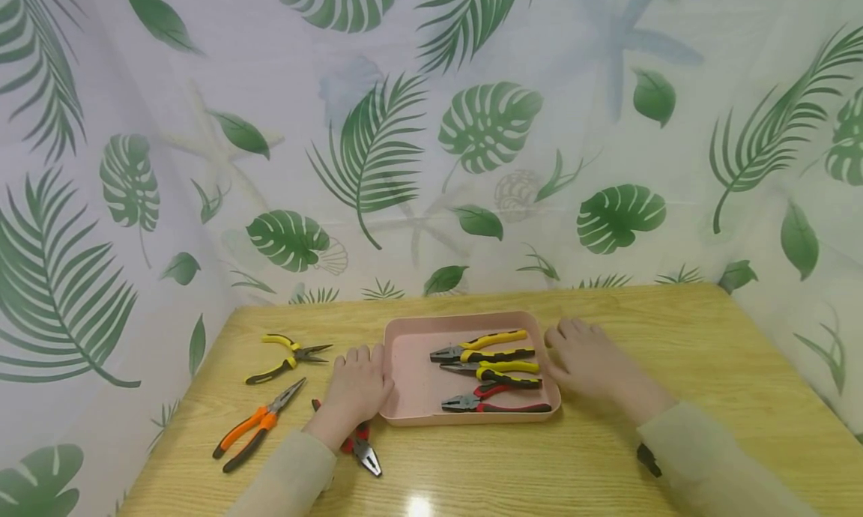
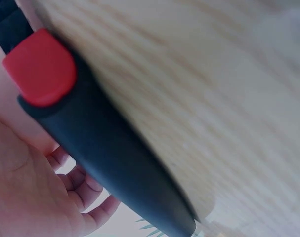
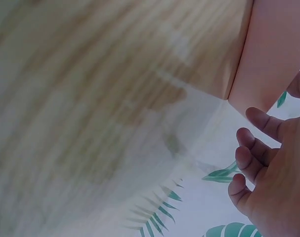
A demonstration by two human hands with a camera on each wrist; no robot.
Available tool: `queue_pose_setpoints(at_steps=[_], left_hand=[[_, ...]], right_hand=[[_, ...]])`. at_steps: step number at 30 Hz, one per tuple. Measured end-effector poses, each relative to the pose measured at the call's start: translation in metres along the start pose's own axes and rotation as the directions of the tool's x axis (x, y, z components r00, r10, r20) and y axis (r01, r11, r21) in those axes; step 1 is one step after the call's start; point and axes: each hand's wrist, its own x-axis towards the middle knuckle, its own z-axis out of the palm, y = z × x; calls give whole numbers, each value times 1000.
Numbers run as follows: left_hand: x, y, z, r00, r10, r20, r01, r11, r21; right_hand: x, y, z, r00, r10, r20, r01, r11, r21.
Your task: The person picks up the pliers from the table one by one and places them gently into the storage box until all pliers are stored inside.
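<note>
Red-handled pliers (image 1: 360, 446) lie under my left wrist; my left hand (image 1: 357, 388) and right hand (image 1: 588, 358), fingers relaxed and flat, flank the pink tray (image 1: 404, 367), probably steadying it with three pliers inside.

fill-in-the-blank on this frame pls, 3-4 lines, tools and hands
1. The pink tray holds ____ pairs of pliers.
2. The long-nose pliers left of the left hand have black and ____ handles.
3. The right hand lies flat on the table at the tray's ____ side.
4. The red-handled pliers on the table lie partly under the ____ hand.

Missing words: three; orange; right; left
</note>
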Motion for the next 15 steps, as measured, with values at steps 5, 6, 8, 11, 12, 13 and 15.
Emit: queue_pose_setpoints(at_steps=[5, 6, 8, 11, 12, 13, 15], left_hand=[[0, 0, 0, 1000, -6, 13, 6, 1000, -3], [0, 0, 0, 1000, -8, 15, 8, 1000, -4], [0, 1, 0, 1000, -8, 15, 8, 1000, -5], [0, 1, -1, 1000, -9, 12, 9, 1000, -1], [0, 1, -1, 1000, -10, 12, 10, 1000, 3], [0, 1, 0, 1000, -11, 12, 11, 1000, 5], [0, 1, 0, 1000, -13, 10, 13, 1000, 6]], right_hand=[[-2, -4, 0, 1000, -3, -13, 4, 1000, 17], [-2, -4, 1, 1000, -4, -13, 4, 1000, 20], [-2, -4, 4, 1000, 3, -11, -2, 1000, 20], [-2, -4, 8, 1000, 13, -7, -13, 1000, 17], [-2, -4, 9, 1000, 17, -5, -17, 1000, 18], [-2, -4, 10, 1000, 19, -6, -19, 1000, 14], [-2, -4, 10, 1000, 18, -8, -18, 1000, 16]])
